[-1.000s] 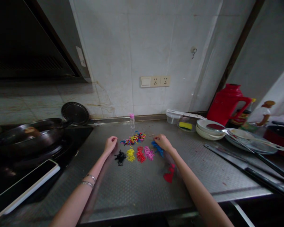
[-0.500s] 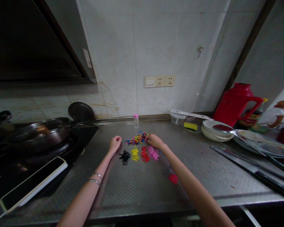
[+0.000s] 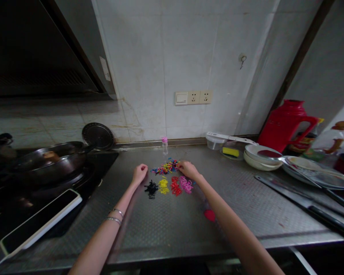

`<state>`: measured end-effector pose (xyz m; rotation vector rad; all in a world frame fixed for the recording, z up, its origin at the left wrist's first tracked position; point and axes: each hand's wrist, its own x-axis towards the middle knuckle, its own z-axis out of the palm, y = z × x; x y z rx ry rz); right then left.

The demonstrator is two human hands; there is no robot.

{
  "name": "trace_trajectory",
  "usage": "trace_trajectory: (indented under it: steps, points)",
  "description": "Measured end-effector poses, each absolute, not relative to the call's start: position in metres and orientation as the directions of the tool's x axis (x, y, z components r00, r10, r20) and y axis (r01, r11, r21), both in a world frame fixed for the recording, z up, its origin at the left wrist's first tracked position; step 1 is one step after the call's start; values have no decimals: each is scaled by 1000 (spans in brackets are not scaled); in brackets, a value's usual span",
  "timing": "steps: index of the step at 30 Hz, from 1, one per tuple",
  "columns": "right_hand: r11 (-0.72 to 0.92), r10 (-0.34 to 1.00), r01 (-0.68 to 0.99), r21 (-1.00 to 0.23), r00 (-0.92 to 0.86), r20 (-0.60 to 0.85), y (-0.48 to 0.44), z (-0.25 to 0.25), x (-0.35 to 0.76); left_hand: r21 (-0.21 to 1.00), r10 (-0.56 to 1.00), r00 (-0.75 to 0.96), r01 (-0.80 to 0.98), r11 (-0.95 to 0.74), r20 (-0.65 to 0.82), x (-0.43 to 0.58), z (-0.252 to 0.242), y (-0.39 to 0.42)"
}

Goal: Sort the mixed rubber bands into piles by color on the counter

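Note:
My left hand [image 3: 140,173] rests on the metal counter with its fingers curled closed; nothing shows in it. To its right lies a mixed pile of small coloured elastic bands [image 3: 164,168]. At the pile's right end my right hand [image 3: 189,170] has its fingertips pinched together, and what they hold is too small to make out. Nearer to me are four separate heaps, side by side: black bands [image 3: 151,188], yellow bands [image 3: 163,186], red bands [image 3: 176,186] and pink bands [image 3: 186,184]. A small clear bottle with a pink cap [image 3: 164,145] stands behind the mixed pile.
A clear bag with a red patch [image 3: 209,215] lies partly under my right forearm. On the left are a phone [image 3: 41,221] and a pan [image 3: 50,160] on the stove. To the right are a yellow sponge [image 3: 231,152], stacked bowls [image 3: 260,162], a knife [image 3: 289,194] and a red flask [image 3: 286,126].
My right hand stays at the right end of the mixed pile, with only a slight shift of its fingers. My left hand has not visibly moved.

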<state>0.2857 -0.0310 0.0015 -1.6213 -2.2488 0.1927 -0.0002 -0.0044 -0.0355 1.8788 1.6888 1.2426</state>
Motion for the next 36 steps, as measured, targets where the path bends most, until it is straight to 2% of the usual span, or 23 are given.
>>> trace_trajectory:
  steps: [8,18,27,31,33,36]
  points:
    - [369,924,836,-407,-280,261,-36,2,297,718,921,-66,648,-252,383,0,-35,-5]
    - [519,855,702,-488,-419,306,-64,0,313,702,930,-48,670,-241,365,1,-36,-4]
    - [508,855,677,-533,-322,407,-60,-8,325,737,934,-108,647,-194,340,3,-27,6]
    - [480,866,701,-527,-285,410,-59,-12,331,674,930,66,671,-309,360,23,-13,23]
    - [488,860,707,-512,-288,421,-60,-12,332,615,924,195,698,-367,329,39,-8,34]
    - [496,852,715,-493,-289,437,-61,-11,333,514,910,287,756,-406,299,64,-3,48]
